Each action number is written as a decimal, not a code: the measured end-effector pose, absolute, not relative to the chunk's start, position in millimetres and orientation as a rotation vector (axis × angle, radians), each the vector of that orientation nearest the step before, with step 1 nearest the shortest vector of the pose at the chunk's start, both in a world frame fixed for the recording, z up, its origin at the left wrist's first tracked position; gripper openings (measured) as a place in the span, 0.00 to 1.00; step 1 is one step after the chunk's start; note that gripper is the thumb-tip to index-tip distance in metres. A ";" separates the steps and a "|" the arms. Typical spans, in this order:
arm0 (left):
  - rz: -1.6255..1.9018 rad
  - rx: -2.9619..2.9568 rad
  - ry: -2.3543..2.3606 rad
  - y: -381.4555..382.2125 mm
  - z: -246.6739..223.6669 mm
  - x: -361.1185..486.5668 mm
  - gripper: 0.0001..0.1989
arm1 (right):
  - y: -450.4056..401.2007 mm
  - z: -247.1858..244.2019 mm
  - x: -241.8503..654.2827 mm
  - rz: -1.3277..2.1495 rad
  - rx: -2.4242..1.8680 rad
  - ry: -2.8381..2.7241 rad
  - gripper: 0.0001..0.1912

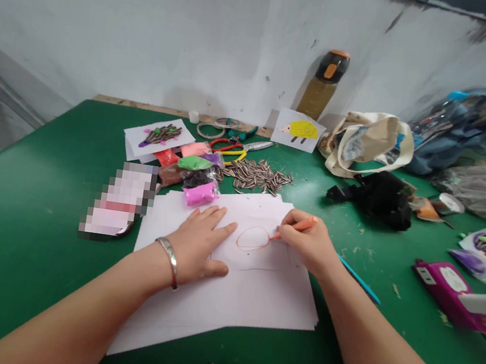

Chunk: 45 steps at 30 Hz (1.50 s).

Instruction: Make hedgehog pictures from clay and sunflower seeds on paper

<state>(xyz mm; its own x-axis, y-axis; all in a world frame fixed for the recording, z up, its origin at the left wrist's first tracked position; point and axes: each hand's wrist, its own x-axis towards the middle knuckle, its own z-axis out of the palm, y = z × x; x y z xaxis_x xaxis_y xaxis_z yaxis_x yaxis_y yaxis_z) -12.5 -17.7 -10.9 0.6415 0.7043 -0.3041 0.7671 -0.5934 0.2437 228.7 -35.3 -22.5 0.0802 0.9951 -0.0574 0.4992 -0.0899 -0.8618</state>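
Note:
Sheets of white paper (262, 299) lie stacked on the green table in front of me. My left hand (201, 242) rests flat on the top sheet with its fingers spread. My right hand (307, 236) is closed around an orange pen (303, 224), whose tip touches the paper. Left of the tip is an orange oval outline (253, 239) with a line across its lower part. A faint grey line runs below it. Just past the paper are a pink clay packet (201, 193), a green clay packet (195, 162) and a heap of striped sunflower seeds (259, 175).
A blurred phone (120, 201) lies left of the paper, a blue pencil (360, 281) right of it. Farther back are scissors (258, 145), pliers, a hedgehog picture (299, 131) and a bottle (322, 87). A cloth bag (368, 142), black cloth (383, 198) and purple device (453, 293) occupy the right.

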 end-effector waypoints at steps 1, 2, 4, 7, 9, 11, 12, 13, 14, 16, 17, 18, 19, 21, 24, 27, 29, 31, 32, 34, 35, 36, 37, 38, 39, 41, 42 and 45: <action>-0.258 2.511 1.172 -17.6 -10.2 -12.1 0.40 | -35.3 -22.4 228.7 0.928 -1.678 -1.495 0.04; -0.272 2.510 1.174 -17.5 -9.3 -11.7 0.40 | -35.3 -22.3 228.6 0.933 -1.678 -1.495 0.04; -0.310 2.509 1.178 -17.6 -7.7 -11.3 0.40 | -35.5 -21.9 228.3 0.939 -1.678 -1.500 0.04; -0.341 2.508 1.181 -17.9 -7.0 -11.8 0.41 | -36.3 -21.9 228.0 0.939 -1.678 -1.516 0.04; -0.322 2.513 1.183 -18.2 -7.8 -12.5 0.41 | -37.0 -22.4 227.7 0.932 -1.675 -1.524 0.05; -0.292 2.517 1.183 -18.2 -8.9 -13.2 0.40 | -37.6 -22.9 227.4 0.929 -1.663 -1.529 0.05; -0.283 2.516 1.182 -18.2 -9.2 -13.3 0.40 | -37.8 -23.0 227.2 0.934 -1.656 -1.530 0.05; -0.278 2.512 1.180 -18.2 -9.4 -13.4 0.40 | -37.9 -22.9 226.9 0.942 -1.650 -1.530 0.05; -0.278 2.507 1.178 -18.1 -9.4 -13.4 0.40 | -37.9 -22.7 226.7 0.948 -1.645 -1.526 0.05; -0.283 2.503 1.173 -18.1 -9.6 -13.2 0.40 | -37.7 -22.1 226.1 0.957 -1.632 -1.502 0.05; -0.284 2.506 1.173 -18.2 -9.9 -13.2 0.40 | -37.5 -21.8 225.9 0.955 -1.628 -1.483 0.05; -0.281 2.512 1.174 -18.2 -10.5 -13.2 0.40 | -37.3 -21.6 225.7 0.949 -1.626 -1.467 0.05; -0.276 2.519 1.176 -18.3 -11.4 -13.4 0.40 | -37.0 -21.5 225.5 0.940 -1.628 -1.454 0.05; -0.264 2.532 1.179 -18.4 -13.5 -13.8 0.41 | -36.6 -21.8 225.4 0.917 -1.647 -1.451 0.05; -0.259 2.539 1.185 -18.3 -15.7 -14.3 0.41 | -36.3 -22.6 225.6 0.891 -1.672 -1.474 0.05; -0.257 2.529 1.185 -18.0 -14.4 -14.3 0.41 | -36.3 -23.2 226.6 0.909 -1.668 -1.482 0.05; -0.273 2.514 1.183 -17.9 -11.6 -13.6 0.41 | -36.4 -23.3 227.1 0.918 -1.662 -1.462 0.05; -0.303 2.500 1.183 -18.1 -8.4 -12.8 0.41 | -36.6 -23.3 227.0 0.906 -1.664 -1.444 0.05; -0.317 2.497 1.183 -18.2 -7.0 -12.4 0.41 | -36.7 -23.2 226.8 0.898 -1.667 -1.444 0.05; -0.331 2.498 1.183 -18.5 -6.0 -12.0 0.41 | -36.7 -23.0 226.1 0.893 -1.666 -1.461 0.05; -0.330 2.503 1.184 -18.5 -6.6 -12.2 0.41 | -36.7 -22.8 225.8 0.898 -1.660 -1.467 0.05; -0.324 2.511 1.185 -18.5 -7.9 -12.7 0.41 | -36.6 -22.7 225.6 0.903 -1.653 -1.468 0.05; -0.315 2.520 1.185 -18.5 -9.9 -13.3 0.41 | -36.5 -22.6 225.4 0.904 -1.650 -1.467 0.05; -0.300 2.532 1.187 -18.3 -12.3 -14.2 0.41 | -36.4 -22.6 225.4 0.897 -1.652 -1.466 0.06; -0.282 2.546 1.187 -18.2 -14.8 -15.0 0.41 | -36.4 -22.7 225.4 0.885 -1.659 -1.465 0.06; -0.249 2.569 1.186 -17.9 -18.9 -16.3 0.42 | -36.7 -23.2 225.5 0.866 -1.669 -1.476 0.05; -0.238 2.575 1.185 -17.8 -19.9 -16.6 0.42 | -37.0 -23.3 225.5 0.865 -1.667 -1.481 0.05; -0.254 2.565 1.184 -18.0 -17.0 -15.2 0.41 | -39.2 -22.7 223.9 0.906 -1.599 -1.468 0.06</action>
